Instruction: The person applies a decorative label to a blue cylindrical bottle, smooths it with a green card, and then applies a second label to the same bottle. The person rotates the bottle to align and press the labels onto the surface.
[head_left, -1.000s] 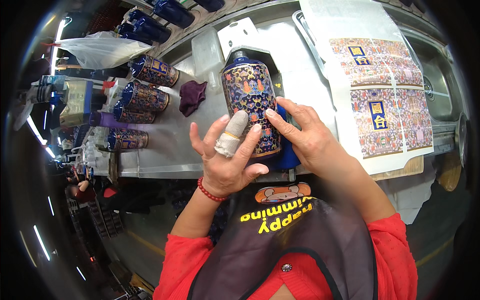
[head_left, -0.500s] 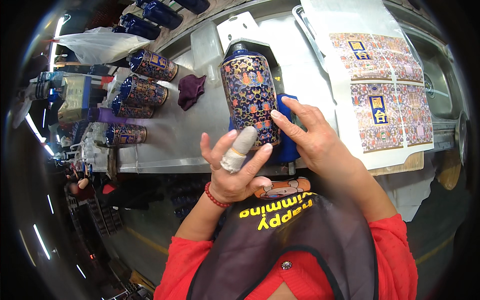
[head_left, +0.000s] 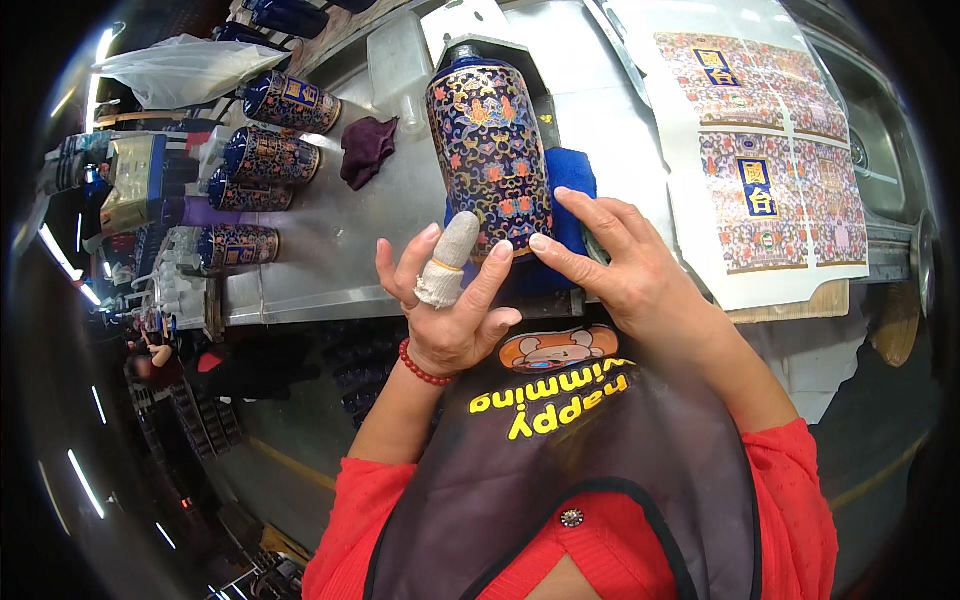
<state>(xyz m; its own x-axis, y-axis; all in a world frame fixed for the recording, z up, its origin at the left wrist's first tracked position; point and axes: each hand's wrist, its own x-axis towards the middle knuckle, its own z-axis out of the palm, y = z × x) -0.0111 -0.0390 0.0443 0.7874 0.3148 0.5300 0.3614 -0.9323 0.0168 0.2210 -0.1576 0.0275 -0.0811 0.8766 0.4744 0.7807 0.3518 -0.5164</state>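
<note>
A dark blue bottle (head_left: pixel 487 150) covered in a colourful floral pattern lies on a holder on the metal worktable, its neck pointing away from me. My left hand (head_left: pixel 445 300), fingers spread, is at the bottle's near left; its index fingertip touches the near edge, and a grey cloth cover wraps one finger. On the near right, my right hand (head_left: pixel 630 255) has its fingers stretched out, with the thumb tip at the bottle's near edge. Blue cloth (head_left: pixel 572 175) lies beneath and to the right of the bottle. A red bead bracelet (head_left: pixel 422 364) circles my left wrist.
Printed floral transfer sheets (head_left: pixel 765 165) lie on white paper at the right, near a metal sink (head_left: pixel 875 150). Several patterned bottles (head_left: pixel 292 102) stand at the left, beside a crumpled maroon cloth (head_left: pixel 368 152). A clear plastic container (head_left: pixel 395 65) sits behind.
The view has shifted slightly, so the table appears higher. My right thumb has come down to the bottle's near edge, closer to my left index fingertip. The bottle stays on its holder.
</note>
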